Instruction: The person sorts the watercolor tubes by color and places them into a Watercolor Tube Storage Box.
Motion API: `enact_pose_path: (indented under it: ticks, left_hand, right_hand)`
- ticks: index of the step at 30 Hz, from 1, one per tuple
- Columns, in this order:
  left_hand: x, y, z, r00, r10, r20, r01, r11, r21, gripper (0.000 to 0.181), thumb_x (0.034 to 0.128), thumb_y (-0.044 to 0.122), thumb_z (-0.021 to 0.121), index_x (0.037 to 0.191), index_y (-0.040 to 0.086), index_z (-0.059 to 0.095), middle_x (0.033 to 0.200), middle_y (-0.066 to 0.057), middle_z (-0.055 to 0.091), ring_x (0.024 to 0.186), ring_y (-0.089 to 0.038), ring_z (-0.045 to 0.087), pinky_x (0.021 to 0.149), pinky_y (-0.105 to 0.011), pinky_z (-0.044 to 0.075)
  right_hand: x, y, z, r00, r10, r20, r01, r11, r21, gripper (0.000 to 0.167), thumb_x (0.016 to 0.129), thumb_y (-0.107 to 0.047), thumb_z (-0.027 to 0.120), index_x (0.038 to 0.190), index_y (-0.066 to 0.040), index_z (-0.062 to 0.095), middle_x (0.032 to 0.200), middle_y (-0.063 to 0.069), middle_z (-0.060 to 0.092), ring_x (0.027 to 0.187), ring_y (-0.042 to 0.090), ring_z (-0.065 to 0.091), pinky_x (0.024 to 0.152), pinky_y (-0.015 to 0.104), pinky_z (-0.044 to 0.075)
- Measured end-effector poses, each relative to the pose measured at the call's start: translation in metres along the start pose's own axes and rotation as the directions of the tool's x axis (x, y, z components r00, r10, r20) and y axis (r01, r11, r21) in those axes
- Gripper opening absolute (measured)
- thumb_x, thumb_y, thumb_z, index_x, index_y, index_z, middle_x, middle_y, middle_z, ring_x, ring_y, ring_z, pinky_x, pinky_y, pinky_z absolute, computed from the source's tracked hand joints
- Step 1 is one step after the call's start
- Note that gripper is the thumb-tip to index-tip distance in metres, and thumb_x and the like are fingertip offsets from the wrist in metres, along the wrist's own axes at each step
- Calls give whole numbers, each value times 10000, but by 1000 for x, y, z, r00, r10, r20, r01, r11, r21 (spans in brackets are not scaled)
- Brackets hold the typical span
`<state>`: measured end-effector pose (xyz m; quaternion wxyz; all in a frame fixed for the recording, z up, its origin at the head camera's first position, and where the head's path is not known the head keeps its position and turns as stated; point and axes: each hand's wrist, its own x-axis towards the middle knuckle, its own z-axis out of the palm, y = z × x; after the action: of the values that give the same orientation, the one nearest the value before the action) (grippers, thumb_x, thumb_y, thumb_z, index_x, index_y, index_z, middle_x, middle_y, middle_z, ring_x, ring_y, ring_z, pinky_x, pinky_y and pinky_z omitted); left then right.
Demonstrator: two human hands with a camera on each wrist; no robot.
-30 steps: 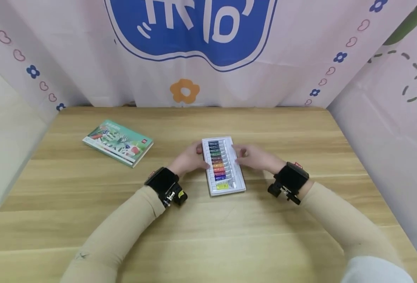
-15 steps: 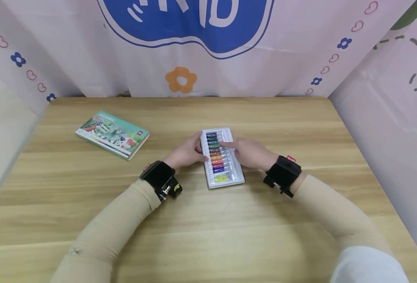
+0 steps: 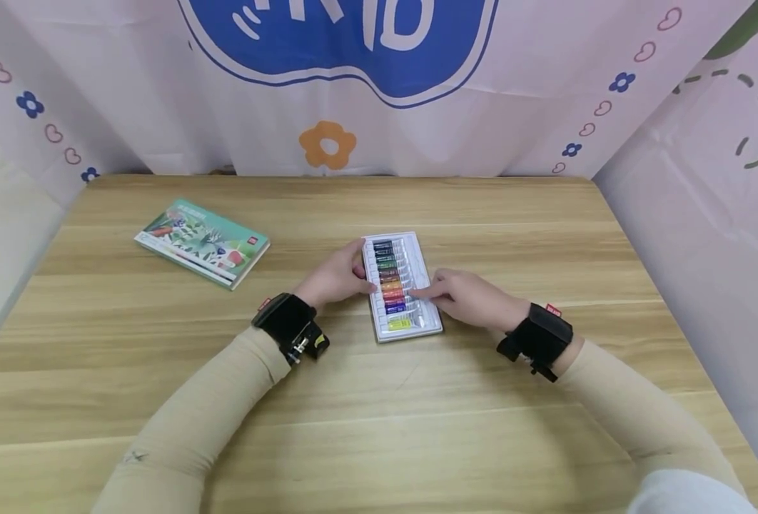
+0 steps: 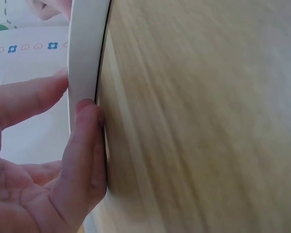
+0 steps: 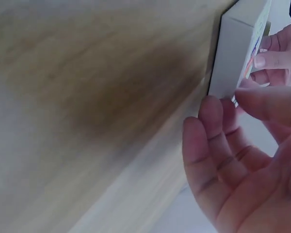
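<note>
A white tray (image 3: pixel 421 268) of small paint tubes (image 3: pixel 388 274) lies on the wooden table, dark colours at the far end and yellow nearest me. My left hand (image 3: pixel 339 275) holds its left edge, thumb on the rim and fingers against the side, as the left wrist view shows on the tray's wall (image 4: pixel 85 53). From the right, my right hand (image 3: pixel 472 296) reaches over the tray with its index finger extended to the tubes near the red and orange ones. In the right wrist view its other fingers (image 5: pixel 211 121) bend loosely beside the tray's side (image 5: pixel 233 53).
A green illustrated book or pad (image 3: pixel 204 243) lies at the back left of the table (image 3: pixel 327 428). Behind the table hangs a printed white curtain (image 3: pixel 238 128), and pale walls flank both sides.
My right hand has gone from the tray's right edge to over the dark tubes, then down towards the red and orange ones. The left hand keeps its hold; the head view tilted slightly.
</note>
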<state>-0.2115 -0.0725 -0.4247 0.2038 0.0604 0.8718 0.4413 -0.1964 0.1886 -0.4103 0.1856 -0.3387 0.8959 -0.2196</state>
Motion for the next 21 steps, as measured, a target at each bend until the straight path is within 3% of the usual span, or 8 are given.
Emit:
enact_pose_path:
  ticks: [5, 9, 15, 19, 21]
  left_hand:
    - [0, 1, 0, 1000, -23, 17, 24, 1000, -13, 985, 880, 58, 789, 1634, 40, 155, 977, -120, 612, 834, -242, 578, 737, -324, 498]
    - [-1, 2, -1, 999, -39, 10, 39, 999, -33, 979, 882, 50, 781, 1638, 56, 159, 992, -125, 616, 842, -246, 592, 729, -321, 507]
    - [0, 4, -2, 1000, -26, -2, 26, 999, -30, 980, 873, 45, 788, 1634, 49, 172, 978, -123, 622, 832, -244, 595, 719, -321, 514]
    - [-5, -5, 4, 1000, -18, -10, 17, 998, -64, 995, 855, 25, 789, 1630, 32, 165, 988, -138, 631, 836, -254, 601, 728, -337, 534]
    - [-11, -10, 6, 999, -17, -34, 15, 998, -66, 978, 857, 14, 773, 1625, 15, 166, 1079, -175, 645, 927, -285, 623, 815, -370, 551]
  right_hand:
    - [3, 0, 2, 998, 58, -24, -55, 994, 95, 302, 984, -218, 709, 1274, -142, 739, 951, 8, 629, 772, 159, 522, 666, 304, 453]
    - [13, -7, 4, 993, 116, -37, -112, 990, 88, 304, 936, -317, 767, 1173, -128, 741, 843, 10, 595, 716, 170, 513, 621, 304, 406]
    - [25, -12, -2, 980, 197, 9, -197, 973, 122, 249, 882, -242, 826, 1079, -144, 710, 796, 44, 546, 721, 202, 508, 631, 312, 392]
    - [23, -7, 4, 988, 156, 5, -154, 970, 187, 248, 871, -193, 830, 1080, -115, 720, 773, 36, 563, 687, 184, 509, 615, 293, 417]
    - [23, -7, 7, 989, 148, -22, -139, 962, 233, 283, 876, -144, 815, 1129, -77, 707, 793, 31, 581, 696, 170, 526, 620, 281, 454]
